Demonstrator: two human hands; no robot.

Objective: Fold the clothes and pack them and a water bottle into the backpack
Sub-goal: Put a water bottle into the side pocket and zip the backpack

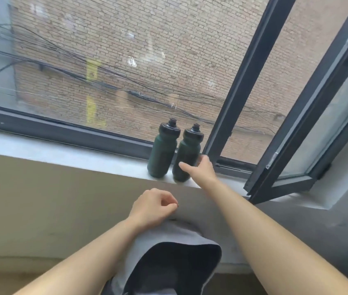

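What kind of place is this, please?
Probably a room in a city building: a sill holding two green bottles, an open dark-framed window, and a brick wall with cables outside.

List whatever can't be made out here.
Head view only.
Grey fabric backpack: lower part cut off by the bottom edge; its dark inside hides any contents.
Right hand: the right dark green plastic bottle hides its fingers, so grip unclear.
Left hand: curled fingers hide whether they pinch the backpack.
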